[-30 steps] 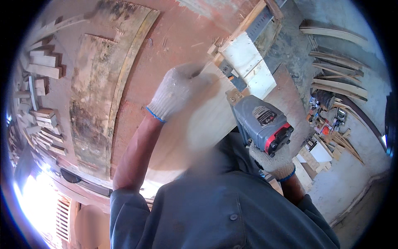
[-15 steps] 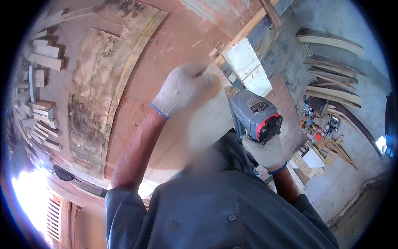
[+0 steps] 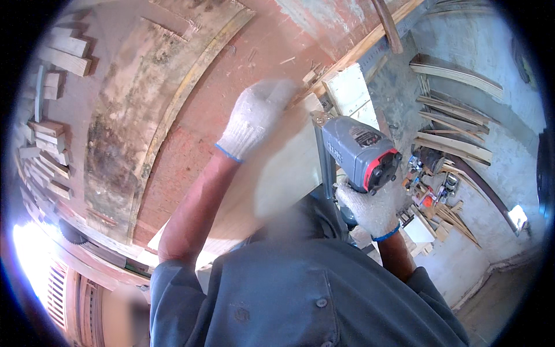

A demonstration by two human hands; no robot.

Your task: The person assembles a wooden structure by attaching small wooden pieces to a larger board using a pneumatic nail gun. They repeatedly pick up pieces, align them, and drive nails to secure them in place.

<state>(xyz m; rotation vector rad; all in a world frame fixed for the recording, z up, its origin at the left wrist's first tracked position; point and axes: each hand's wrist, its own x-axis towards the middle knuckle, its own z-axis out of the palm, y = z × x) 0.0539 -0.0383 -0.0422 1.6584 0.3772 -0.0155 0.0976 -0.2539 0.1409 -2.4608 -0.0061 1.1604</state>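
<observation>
Two gloved hands: the right hand (image 3: pixel 370 208) is grasping the nail gun (image 3: pixel 358 150) by its handle; the left hand (image 3: pixel 257 118) is bending over the pale board (image 3: pixel 289 162), its fingertips blurring, so I cannot tell whether its grip is closing on anything.
Nail gun's place: its nose is reaching the board's far right corner.
In the way: a white panel piece (image 3: pixel 350 92) is lying just beyond the nose; wood scraps (image 3: pixel 312 75) are lying near the left fingers.
Reddish tabletop (image 3: pixel 191 144): a stained plywood sheet (image 3: pixel 139 98) is covering its left part, wood blocks (image 3: pixel 69 58) lying farther left.
</observation>
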